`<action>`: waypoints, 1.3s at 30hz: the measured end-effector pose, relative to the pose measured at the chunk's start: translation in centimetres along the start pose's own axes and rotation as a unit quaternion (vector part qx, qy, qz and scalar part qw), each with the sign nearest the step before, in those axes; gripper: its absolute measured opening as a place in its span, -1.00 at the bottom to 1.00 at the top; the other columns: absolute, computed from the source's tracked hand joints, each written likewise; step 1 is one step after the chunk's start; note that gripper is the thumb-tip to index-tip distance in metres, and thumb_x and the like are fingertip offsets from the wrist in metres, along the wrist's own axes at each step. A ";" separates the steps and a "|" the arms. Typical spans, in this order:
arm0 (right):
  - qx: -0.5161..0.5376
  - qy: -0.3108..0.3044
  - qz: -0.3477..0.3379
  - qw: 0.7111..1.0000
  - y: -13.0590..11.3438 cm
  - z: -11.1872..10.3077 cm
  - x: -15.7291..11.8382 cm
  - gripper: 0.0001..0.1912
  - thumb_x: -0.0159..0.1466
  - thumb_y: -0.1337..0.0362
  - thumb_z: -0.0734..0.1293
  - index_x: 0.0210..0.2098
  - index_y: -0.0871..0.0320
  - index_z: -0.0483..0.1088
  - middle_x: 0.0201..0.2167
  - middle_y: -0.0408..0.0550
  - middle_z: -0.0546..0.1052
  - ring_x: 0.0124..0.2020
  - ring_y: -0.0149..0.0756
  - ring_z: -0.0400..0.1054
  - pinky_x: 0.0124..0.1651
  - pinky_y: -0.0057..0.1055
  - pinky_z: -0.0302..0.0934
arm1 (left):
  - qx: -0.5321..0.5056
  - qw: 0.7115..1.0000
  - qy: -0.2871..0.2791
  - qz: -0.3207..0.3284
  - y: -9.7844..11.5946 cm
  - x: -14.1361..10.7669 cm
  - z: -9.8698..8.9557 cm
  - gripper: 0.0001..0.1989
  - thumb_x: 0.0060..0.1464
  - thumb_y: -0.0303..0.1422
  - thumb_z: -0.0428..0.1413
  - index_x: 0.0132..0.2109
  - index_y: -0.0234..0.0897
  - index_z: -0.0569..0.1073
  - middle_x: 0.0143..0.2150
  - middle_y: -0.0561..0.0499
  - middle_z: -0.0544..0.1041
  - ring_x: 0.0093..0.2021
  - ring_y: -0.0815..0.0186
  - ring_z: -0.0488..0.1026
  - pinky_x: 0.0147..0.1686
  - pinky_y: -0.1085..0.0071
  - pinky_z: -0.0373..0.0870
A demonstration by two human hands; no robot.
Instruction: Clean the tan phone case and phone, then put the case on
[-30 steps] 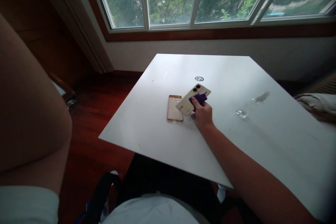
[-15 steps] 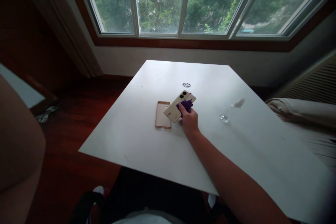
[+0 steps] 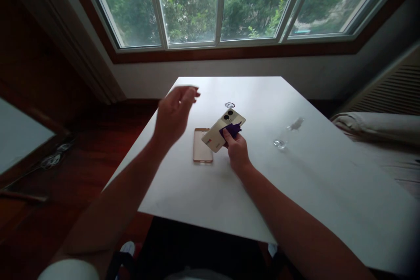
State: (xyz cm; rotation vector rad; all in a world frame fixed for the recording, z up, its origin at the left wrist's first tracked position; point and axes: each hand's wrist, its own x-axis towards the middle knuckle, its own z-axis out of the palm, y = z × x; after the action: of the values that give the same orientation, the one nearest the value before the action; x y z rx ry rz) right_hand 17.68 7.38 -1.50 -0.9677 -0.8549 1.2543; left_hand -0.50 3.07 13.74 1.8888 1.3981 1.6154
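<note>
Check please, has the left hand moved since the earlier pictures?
Yes, inward: unseen before, the left hand now hovers over the table, left of the phone case.

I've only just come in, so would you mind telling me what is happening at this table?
The right hand holds a smartphone, camera side up, together with a purple cloth. The left hand is raised over the table. A phone case lies beneath the phone's lower end.
</note>
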 end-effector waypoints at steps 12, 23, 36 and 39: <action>-0.045 -0.102 -0.061 0.992 -1.1 1.4 -3.0 -0.62 0.16 0.13 0.53 -0.08 0.14 0.50 -0.09 -0.02 0.66 -0.05 -0.08 0.53 0.08 -0.16 0.39 | -0.002 0.984 -0.119 -0.132 -8.3 -7.4 6.0 -0.56 0.40 -0.02 -0.10 -0.16 -0.24 0.48 -0.33 0.00 0.52 -0.37 0.29 0.44 -0.39 0.42 0.30; 0.021 -0.025 0.019 0.999 -3.1 2.0 -3.7 -0.57 0.19 -0.03 0.50 -0.15 0.18 0.52 -0.24 -0.03 0.65 -0.16 -0.14 0.53 -0.03 -0.21 0.41 | -0.085 0.981 -0.058 -0.162 -6.9 -8.1 6.6 -0.61 0.37 -0.04 -0.01 0.01 -0.24 0.49 -0.11 -0.09 0.58 -0.24 0.22 0.51 -0.32 0.39 0.38; 0.026 -0.134 0.069 0.988 -3.9 1.0 -2.7 -0.55 0.03 0.26 0.58 -0.09 0.18 0.52 -0.09 0.02 0.65 -0.03 -0.12 0.51 0.15 -0.14 0.34 | -0.168 0.954 -0.052 -0.243 -7.8 -8.4 7.2 -0.59 0.37 -0.03 -0.02 0.07 -0.25 0.47 -0.14 -0.10 0.56 -0.21 0.19 0.51 -0.35 0.37 0.46; -0.013 -0.136 0.089 0.987 -3.9 0.5 -2.4 -0.54 -0.01 0.26 0.59 -0.12 0.18 0.53 -0.14 0.01 0.65 -0.10 -0.13 0.51 0.07 -0.16 0.36 | -0.161 0.955 -0.053 -0.241 -7.9 -8.6 7.2 -0.59 0.37 -0.03 -0.03 0.07 -0.24 0.47 -0.13 -0.11 0.56 -0.21 0.19 0.52 -0.34 0.36 0.46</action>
State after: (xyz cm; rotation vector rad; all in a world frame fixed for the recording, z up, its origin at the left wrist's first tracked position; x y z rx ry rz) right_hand 18.30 4.90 2.27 -0.9211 -1.0144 1.5570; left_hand 2.87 2.63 0.44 1.3017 1.3211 1.3738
